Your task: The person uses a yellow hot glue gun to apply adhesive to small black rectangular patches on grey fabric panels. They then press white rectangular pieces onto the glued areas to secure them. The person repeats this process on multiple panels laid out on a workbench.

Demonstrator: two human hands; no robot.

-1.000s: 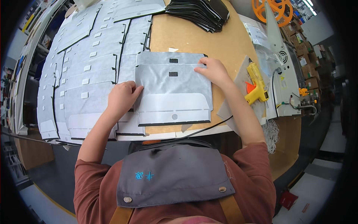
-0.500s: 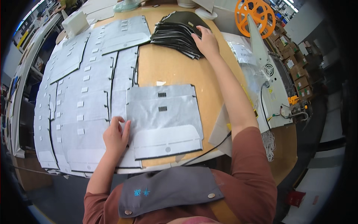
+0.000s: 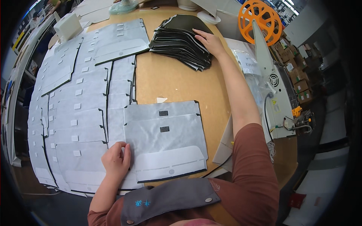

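Note:
A grey fabric pouch (image 3: 163, 141) lies flat on the table before me, with two small black patches, a paler flap at its near end and black edging. Beside its left edge rests my left hand (image 3: 115, 161), fingers loosely curled and thumb close to them, with nothing visible in it. My right hand (image 3: 212, 42) reaches to the far side and lies with outstretched fingers on top of a fanned stack of black pieces (image 3: 183, 39) with pale layers between them. The hand touches the top piece but does not grip it.
Overlapping rows of grey pouches (image 3: 77, 124) with white patches cover the table's left side. A white scrap (image 3: 161, 100) lies beyond the near pouch. To the right stands a machine (image 3: 277, 98) with an orange reel (image 3: 260, 20). A white box-shaped device (image 3: 68, 27) is at the far left.
My right hand has settled further onto the black stack, its fingers flatter. My left hand stays beside the pouch, its fingers curled closer to the thumb. The view has tilted, so the table appears lower.

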